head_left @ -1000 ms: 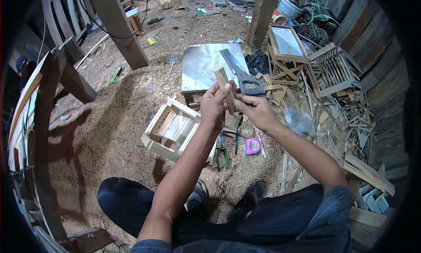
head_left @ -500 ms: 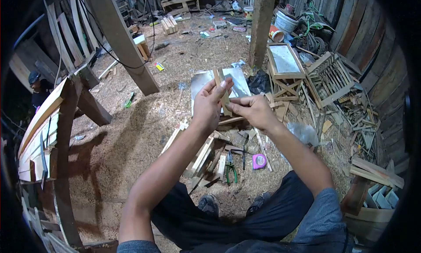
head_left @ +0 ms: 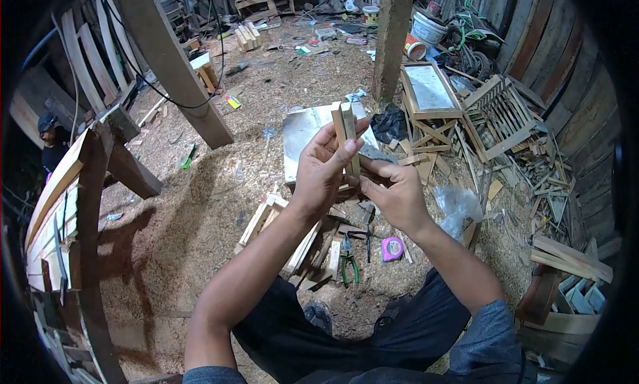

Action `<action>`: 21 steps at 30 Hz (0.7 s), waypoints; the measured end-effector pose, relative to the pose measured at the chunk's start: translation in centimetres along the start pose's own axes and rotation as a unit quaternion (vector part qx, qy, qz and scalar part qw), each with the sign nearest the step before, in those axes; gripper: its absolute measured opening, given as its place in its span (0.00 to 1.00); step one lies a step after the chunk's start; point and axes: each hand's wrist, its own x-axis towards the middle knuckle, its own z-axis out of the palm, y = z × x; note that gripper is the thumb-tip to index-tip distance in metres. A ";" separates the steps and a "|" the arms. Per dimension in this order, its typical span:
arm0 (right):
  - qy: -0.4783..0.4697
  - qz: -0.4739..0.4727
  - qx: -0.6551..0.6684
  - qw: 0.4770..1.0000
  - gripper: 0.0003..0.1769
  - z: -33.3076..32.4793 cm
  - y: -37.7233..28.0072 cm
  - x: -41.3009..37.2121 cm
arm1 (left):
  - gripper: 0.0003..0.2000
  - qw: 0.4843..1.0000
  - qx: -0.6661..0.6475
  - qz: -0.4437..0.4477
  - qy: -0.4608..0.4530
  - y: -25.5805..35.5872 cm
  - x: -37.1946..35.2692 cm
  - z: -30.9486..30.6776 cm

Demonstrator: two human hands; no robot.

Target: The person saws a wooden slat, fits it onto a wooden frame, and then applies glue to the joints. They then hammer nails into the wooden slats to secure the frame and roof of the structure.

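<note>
My left hand [head_left: 323, 174] is closed around a short pair of pale wooden strips [head_left: 344, 124], held upright side by side with a dark line between them. The thumb presses on the near face and the fingers wrap behind. My right hand [head_left: 397, 196] pinches the lower end of the strips, its fingertips partly hidden there. Behind both hands lies a whitish flat board [head_left: 303, 134]. On the ground below them are green-handled pliers [head_left: 349, 265], a pink tape measure [head_left: 392, 249] and a small wooden frame [head_left: 266, 214].
Sawdust and shavings cover the floor [head_left: 200, 237]. Wooden posts [head_left: 176, 71] stand ahead, and a curved timber structure [head_left: 60, 217] is at left, with a person [head_left: 53, 141] beyond it. Slatted woodwork [head_left: 502, 117] and scrap piles [head_left: 549, 191] line the right side. A clear plastic bag [head_left: 459, 207] lies nearby.
The wooden strips have turned in my hands, so the dark line between them shows more plainly. Both hands sit slightly lower, and the view has shifted a little.
</note>
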 end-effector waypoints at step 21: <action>0.012 -0.026 0.085 0.996 0.16 -0.6 2.7 -0.2 | 0.29 0.999 0.020 -0.023 -0.043 -1.6 0.4 -1.0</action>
